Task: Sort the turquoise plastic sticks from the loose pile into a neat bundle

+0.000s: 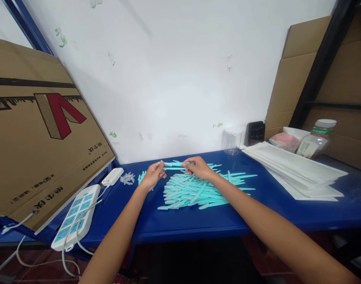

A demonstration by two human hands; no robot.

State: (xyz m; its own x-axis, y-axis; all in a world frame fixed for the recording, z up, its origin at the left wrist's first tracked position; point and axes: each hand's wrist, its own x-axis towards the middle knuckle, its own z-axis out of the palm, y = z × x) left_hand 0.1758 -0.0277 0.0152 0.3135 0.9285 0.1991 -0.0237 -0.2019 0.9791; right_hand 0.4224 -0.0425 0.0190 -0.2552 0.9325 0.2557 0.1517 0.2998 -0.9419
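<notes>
My left hand [153, 174] and my right hand [197, 167] are close together above the table's back half. Between them stretches a thin teal eyebrow razor [173, 163], pinched by the left fingers at one end and by the right fingers toward the other. Below and to the right lies a large loose heap of similar teal razors [192, 191], their handles pointing mostly sideways. A smaller group of teal razors [141, 177] lies partly hidden behind my left hand. Left of it is a little pile of clear plastic pieces [127, 178], perhaps blade caps.
On the blue table [150, 227], a white power strip [76, 217] with cords and a small white adapter [112, 176] sit left. At right are white sheets [295, 169], a clear jar [232, 141], a black device [256, 133] and a bottle [316, 138]. Cardboard [26, 150] stands left.
</notes>
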